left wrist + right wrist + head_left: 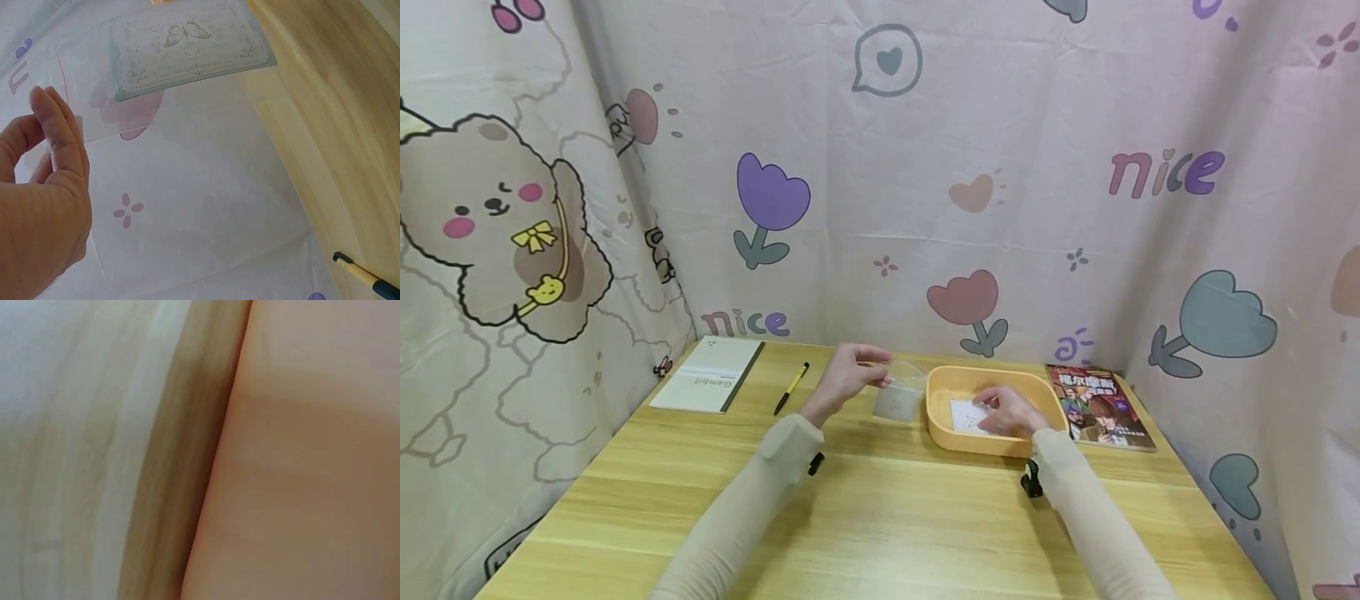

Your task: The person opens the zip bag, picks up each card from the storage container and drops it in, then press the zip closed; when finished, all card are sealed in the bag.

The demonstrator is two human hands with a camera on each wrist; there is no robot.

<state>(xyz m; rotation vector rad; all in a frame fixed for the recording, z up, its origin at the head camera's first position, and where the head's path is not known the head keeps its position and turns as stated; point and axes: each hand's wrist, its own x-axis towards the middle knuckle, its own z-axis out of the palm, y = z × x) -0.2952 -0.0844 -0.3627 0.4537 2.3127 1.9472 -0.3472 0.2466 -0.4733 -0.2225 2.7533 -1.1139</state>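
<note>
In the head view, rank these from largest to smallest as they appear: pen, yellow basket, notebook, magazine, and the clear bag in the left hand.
1. Yellow basket
2. Notebook and magazine: too alike to rank
3. Clear bag, held by the left hand
4. Pen

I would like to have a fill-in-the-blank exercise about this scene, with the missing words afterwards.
The left hand pinches a clear bag whose card shows a ____.
In the head view, the right hand is inside a yellow tray to the ____ of the magazine.
The large word on the notebook reads ____.

Missing words: butterfly; left; Gambit.
</note>
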